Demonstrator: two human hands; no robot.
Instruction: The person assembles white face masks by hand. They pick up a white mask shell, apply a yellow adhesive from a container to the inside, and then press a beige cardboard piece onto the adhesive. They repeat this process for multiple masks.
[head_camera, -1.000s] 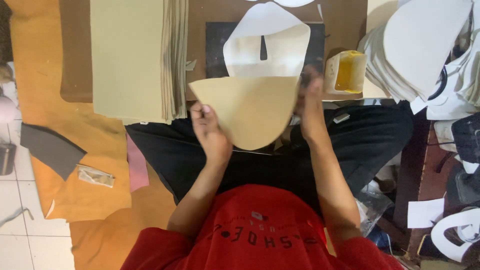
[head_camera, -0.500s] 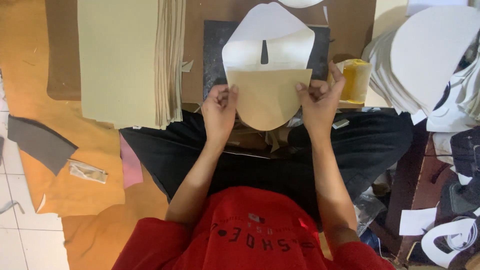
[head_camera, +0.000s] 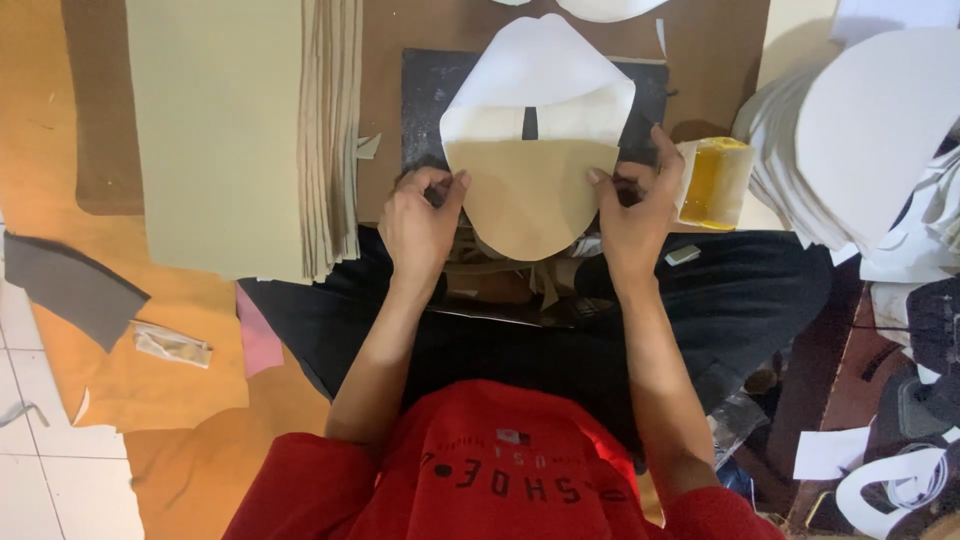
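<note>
Both forearms reach forward from the red shirt (head_camera: 480, 470), elbows bent and close to the body, wrists nearly straight, over the dark trousers (head_camera: 540, 340).

The left hand (head_camera: 420, 225) lies knuckles up, fingers curled, thumb and forefinger pinched on the left corner of the tan piece (head_camera: 528, 205). The right hand (head_camera: 632, 215) mirrors it, thumb and forefinger closed on the right corner, with the other fingers spread upward.

The tan piece is stretched flat between the two hands, straight edge away from the person, rounded edge toward the lap. Just beyond its straight edge, touching or overlapping it, lies a white pattern (head_camera: 540, 90) with a short dark slit, resting on a dark mat (head_camera: 425, 95) ahead of both hands.

Just right of the right hand stands a yellow pot (head_camera: 712, 182), close to the fingers but apart from them. Farther right is a stack of white pieces (head_camera: 870, 130). Left of the left hand, well apart, lies a pile of tan sheets (head_camera: 230, 130). Farther left and nearer the person lie a grey scrap (head_camera: 70, 285) and a pink scrap (head_camera: 258, 335).
</note>
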